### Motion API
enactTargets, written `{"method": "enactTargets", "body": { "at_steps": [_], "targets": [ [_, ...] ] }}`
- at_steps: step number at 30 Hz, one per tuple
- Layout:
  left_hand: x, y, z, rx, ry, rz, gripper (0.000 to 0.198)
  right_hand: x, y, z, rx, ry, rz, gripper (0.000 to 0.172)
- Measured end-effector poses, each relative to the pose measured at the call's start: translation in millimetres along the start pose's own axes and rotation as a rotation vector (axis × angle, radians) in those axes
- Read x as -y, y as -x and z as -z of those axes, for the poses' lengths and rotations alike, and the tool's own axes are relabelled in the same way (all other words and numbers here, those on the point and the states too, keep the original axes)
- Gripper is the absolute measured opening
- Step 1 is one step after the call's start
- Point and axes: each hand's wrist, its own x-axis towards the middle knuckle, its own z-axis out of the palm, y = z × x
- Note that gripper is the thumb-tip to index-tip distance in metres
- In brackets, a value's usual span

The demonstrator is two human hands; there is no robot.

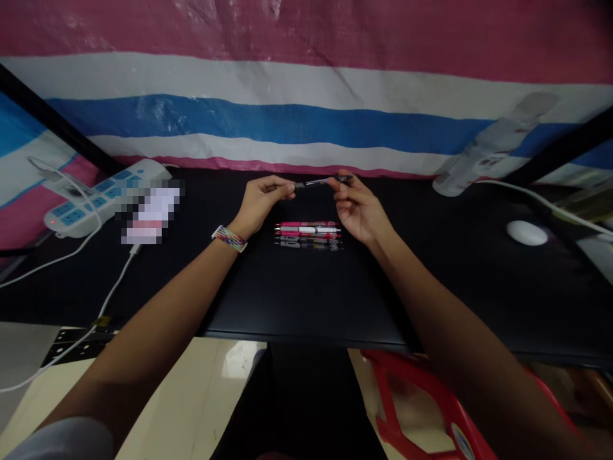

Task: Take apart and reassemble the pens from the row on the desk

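Note:
Both hands hold one dark pen point(318, 183) level above the black table point(297, 300). My left hand point(262, 201) pinches its left tip, fingers curled. My right hand point(357, 206) grips the pen's right end between thumb and fingers. Just below the hands, several pens point(309, 234) lie side by side in a neat row on the table, pink, white, red and dark ones. A striped band sits on my left wrist.
A white power strip point(96, 198) with cables lies at the left, a blurred patch beside it. A white bottle point(483, 156) lies at the back right, a white mouse point(527, 232) near it. A red plastic chair point(431, 409) stands below the table edge.

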Motion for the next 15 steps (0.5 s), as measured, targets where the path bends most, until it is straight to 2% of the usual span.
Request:
{"method": "enactTargets", "body": {
  "at_steps": [2,6,10,15],
  "targets": [
    [0,-1,1.4,0.001,0.007,0.016,0.026,0,2,-3,0.024,0.019,0.018,0.036],
    [0,-1,4.5,0.01,-0.032,-0.004,0.032,-3,2,-4,0.015,0.12,0.08,0.026],
    [-2,1,6.6,0.052,-0.168,-0.056,0.048,-5,2,0,-0.023,0.309,0.165,0.032],
    [-7,5,5.5,0.145,-0.254,-0.074,0.024,3,3,7,-0.017,0.54,0.157,0.022]
  ]
}}
